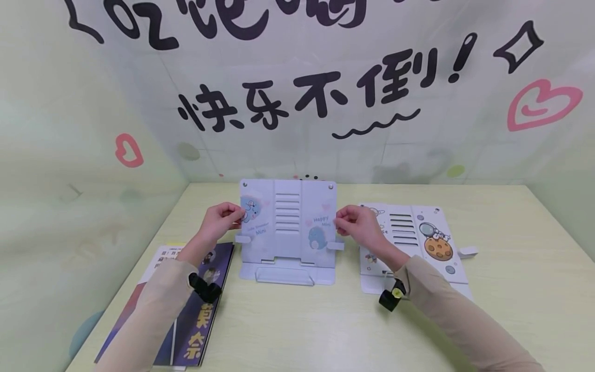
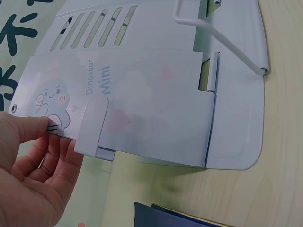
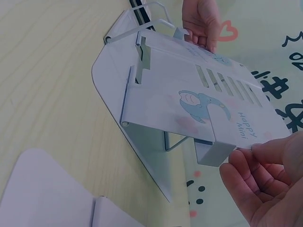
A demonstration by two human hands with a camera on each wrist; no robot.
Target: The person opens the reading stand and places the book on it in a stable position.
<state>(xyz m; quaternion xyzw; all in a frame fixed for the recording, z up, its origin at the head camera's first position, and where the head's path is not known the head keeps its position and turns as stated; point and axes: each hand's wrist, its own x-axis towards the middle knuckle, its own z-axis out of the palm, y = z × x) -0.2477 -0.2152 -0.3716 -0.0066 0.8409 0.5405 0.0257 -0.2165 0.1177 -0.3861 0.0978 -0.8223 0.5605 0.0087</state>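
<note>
A pale book stand (image 1: pixel 286 245) with blue dinosaur prints stands raised at the middle of the table. My left hand (image 1: pixel 219 221) pinches its left edge between thumb and fingers, above a side clip (image 2: pixel 92 125). On the opposite edge, my right hand (image 1: pixel 361 226) pinches the panel close to the "Happy Mini" print, above the other clip (image 3: pixel 217 152). The right wrist view shows the panel tilted up from its base plate (image 3: pixel 111 78), with a wire support (image 3: pixel 177 143) behind it. A wire page holder (image 1: pixel 284 276) lies across the front of the base.
Right of this stand lies a second book stand (image 1: pixel 409 243) with an astronaut print, partly hidden by my right forearm. Books (image 1: pixel 220 274) are stacked at the left under my left forearm. A printed backdrop (image 1: pixel 297 150) rises behind the table (image 1: pixel 297 330).
</note>
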